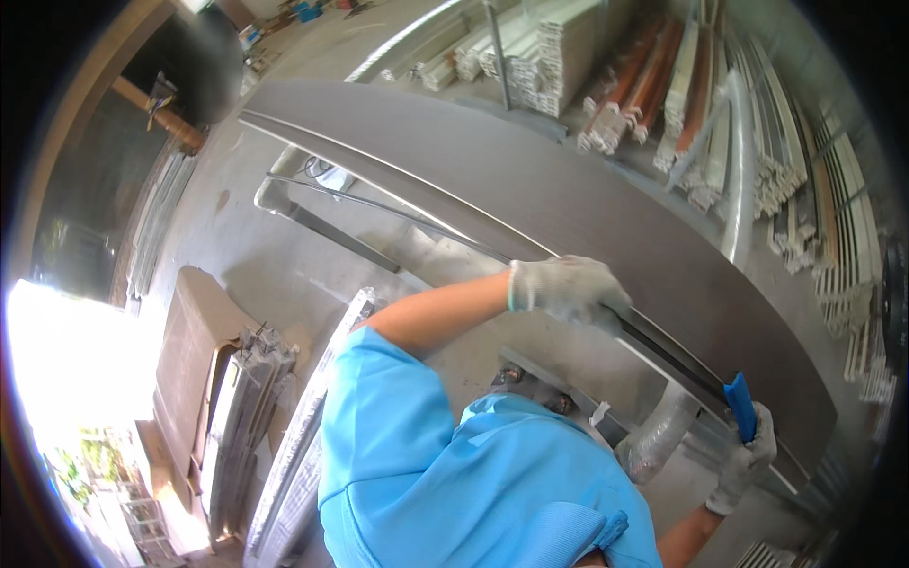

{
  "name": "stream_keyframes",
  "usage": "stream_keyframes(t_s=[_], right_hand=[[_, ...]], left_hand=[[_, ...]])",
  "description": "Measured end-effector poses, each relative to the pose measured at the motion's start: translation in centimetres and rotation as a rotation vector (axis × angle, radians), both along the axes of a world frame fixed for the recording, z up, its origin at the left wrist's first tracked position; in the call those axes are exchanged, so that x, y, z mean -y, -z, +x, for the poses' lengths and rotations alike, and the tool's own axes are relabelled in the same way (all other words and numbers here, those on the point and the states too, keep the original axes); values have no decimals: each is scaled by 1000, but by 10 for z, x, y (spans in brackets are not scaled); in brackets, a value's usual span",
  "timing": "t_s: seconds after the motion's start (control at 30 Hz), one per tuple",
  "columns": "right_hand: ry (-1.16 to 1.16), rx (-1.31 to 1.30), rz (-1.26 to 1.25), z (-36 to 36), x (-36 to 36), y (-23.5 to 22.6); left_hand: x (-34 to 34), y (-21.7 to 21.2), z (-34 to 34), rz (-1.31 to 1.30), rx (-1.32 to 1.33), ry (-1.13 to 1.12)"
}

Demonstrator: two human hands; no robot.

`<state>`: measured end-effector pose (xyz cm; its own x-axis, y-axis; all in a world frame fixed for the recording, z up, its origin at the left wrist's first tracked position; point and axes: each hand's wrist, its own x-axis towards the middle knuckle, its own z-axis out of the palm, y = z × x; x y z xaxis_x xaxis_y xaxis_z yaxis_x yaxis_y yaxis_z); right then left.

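The left hand [566,287], gloved, clamps the long brown panel [568,204] at its edge, steadying it; the right hand [748,459] grips a blue scraper [740,405] against that edge.

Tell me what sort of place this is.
Most likely a workshop or store for door and panel stock. A long dark brown panel lies under the gloved left hand, the right hand holds a blue scraper at its edge, and stacked mouldings lean beyond.
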<state>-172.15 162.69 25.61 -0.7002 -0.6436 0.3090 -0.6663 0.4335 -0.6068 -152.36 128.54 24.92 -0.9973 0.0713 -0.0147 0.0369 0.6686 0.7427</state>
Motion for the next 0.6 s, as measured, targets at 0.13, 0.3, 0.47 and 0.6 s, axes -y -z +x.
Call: stream_keyframes(t_s=[0.13,0.3,0.47,0.6], right_hand=[[-2,-133,151,0,12,-10],[170,-149,248,4,31,-16],[342,-346,88,-8,-3,-23],[730,-283,14,-43,-79,-31]], left_hand=[[44,15,74,-15,24,-230],[58,17,97,-226,-317,-368],[44,-49,32,-516,-848,-499],[-28,-109,-38,-422,-1212,-164]])
